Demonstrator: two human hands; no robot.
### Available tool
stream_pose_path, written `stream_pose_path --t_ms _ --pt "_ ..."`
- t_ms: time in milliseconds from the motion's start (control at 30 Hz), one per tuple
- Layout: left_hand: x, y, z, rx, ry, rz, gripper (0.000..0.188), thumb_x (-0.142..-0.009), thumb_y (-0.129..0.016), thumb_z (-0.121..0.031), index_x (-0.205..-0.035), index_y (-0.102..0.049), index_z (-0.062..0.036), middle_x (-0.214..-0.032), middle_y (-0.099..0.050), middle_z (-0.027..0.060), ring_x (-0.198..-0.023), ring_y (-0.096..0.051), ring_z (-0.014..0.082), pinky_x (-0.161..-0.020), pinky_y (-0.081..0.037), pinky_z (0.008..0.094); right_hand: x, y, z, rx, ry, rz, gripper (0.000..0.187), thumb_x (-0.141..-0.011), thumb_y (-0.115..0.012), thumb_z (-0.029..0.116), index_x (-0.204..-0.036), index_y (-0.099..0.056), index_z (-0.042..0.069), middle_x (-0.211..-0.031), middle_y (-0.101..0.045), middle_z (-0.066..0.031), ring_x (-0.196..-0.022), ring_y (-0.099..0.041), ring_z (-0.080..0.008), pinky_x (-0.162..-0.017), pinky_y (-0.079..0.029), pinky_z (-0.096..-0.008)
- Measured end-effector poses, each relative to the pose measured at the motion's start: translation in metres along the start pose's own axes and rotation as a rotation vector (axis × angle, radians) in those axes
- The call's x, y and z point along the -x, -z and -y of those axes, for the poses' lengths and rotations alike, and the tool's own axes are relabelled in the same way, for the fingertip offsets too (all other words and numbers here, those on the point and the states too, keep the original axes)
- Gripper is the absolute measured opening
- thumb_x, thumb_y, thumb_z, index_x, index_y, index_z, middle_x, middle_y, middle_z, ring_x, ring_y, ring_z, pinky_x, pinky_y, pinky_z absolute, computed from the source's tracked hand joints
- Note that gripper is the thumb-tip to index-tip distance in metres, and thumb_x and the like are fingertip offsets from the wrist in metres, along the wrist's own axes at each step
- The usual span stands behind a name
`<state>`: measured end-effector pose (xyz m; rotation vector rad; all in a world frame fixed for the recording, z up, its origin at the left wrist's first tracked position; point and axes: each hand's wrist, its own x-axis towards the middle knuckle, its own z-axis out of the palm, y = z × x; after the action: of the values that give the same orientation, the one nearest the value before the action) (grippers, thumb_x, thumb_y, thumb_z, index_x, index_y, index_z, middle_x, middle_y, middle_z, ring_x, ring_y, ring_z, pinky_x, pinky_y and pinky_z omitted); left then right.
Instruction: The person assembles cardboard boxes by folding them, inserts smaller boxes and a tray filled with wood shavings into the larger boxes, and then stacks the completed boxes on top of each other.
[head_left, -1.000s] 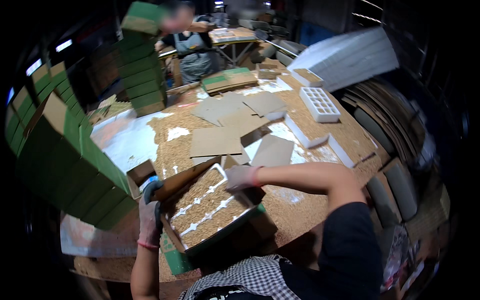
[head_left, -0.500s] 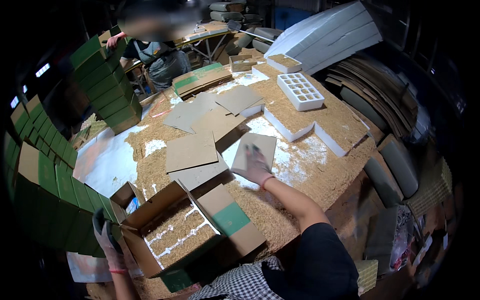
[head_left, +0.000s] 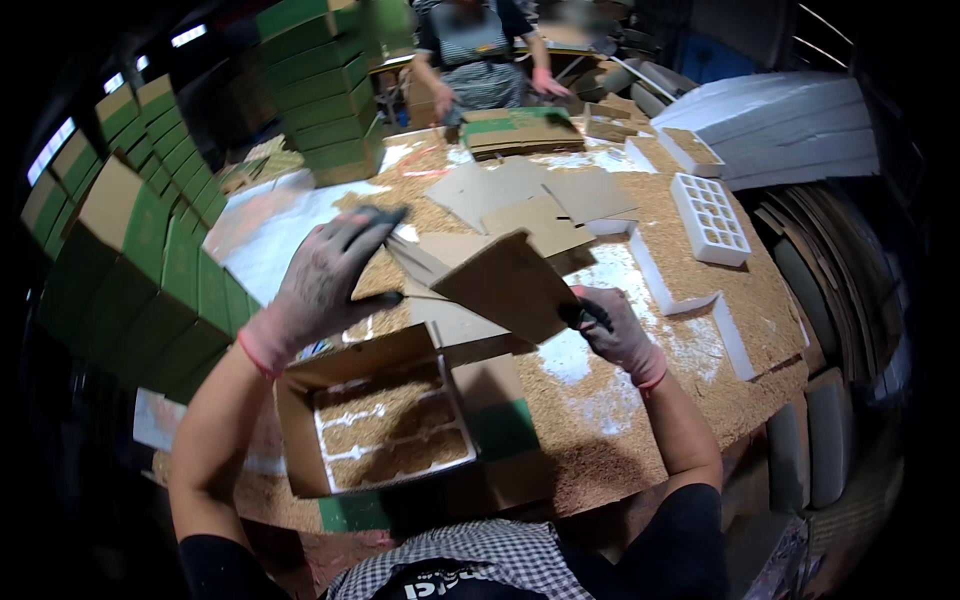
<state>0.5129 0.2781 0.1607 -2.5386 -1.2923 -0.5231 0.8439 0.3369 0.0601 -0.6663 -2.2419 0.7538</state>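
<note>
My right hand, in a pale glove with dark fingertips, grips a brown cardboard sheet by its right corner. The sheet is held tilted above the table. My left hand, gloved likewise, is raised left of the sheet with thumb and fingers spread; nothing shows in its grasp. Below the hands stands an open cardboard box. Inside it, white divider edges show among sawdust-like filling. More loose cardboard sheets lie overlapping on the table beyond.
Stacked green-and-brown boxes rise at left, with another stack farther back. A white compartment tray and white foam strips lie on the sawdust-covered table. Across it, a co-worker stands behind flattened cardboard.
My right hand has lifted a cardboard sheet off the table and brought it toward the box. My left hand has left the box's side and risen. The view has turned left.
</note>
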Motion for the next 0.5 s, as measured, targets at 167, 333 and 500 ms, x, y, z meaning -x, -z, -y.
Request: stream_pose_path --t_ms 167,333,500 --pt "0.055 0.024 -0.031 -0.383 -0.288 0.105 0.032 -0.074 -0.060 -0.012 -0.106 -0.055 -0.0172 -0.070 -0.043 0.0001 -0.058 -0.049 0.0127 -0.044 -0.042 0.0262 0.008 -0.010 -0.009 -0.299 -0.112 -0.399 0.052 -0.088 -0.053 0.022 -0.132 -0.037 0.000 -0.126 -0.049 -0.0123 -0.114 -0.050 -0.0210 -0.096 -0.040 -0.0317" --pt "0.174 -0.059 -0.063 -0.015 -0.252 0.641 0.041 -0.080 -0.053 -0.022 -0.118 -0.046 -0.0078 -0.095 -0.054 0.0126 -0.066 -0.061 0.0243 -0.055 -0.052 0.0363 -0.022 -0.039 0.071 -0.017 0.299 -0.151 0.049 -0.088 -0.053 0.022 -0.131 -0.039 0.006 -0.129 -0.045 -0.0174 -0.115 -0.049 -0.0264 -0.095 -0.040 -0.0371" --pt "0.175 -0.070 -0.050 0.400 0.179 1.218 0.055 -0.076 -0.057 -0.017 -0.127 -0.039 -0.0072 -0.118 -0.052 0.0147 -0.100 -0.057 0.0320 -0.083 -0.046 0.0399 -0.033 -0.161 0.097 0.592 0.425 0.605 0.058 -0.084 -0.055 0.040 -0.135 -0.038 0.019 -0.131 -0.042 -0.0198 -0.116 -0.043 -0.0412 -0.094 -0.038 -0.0482"
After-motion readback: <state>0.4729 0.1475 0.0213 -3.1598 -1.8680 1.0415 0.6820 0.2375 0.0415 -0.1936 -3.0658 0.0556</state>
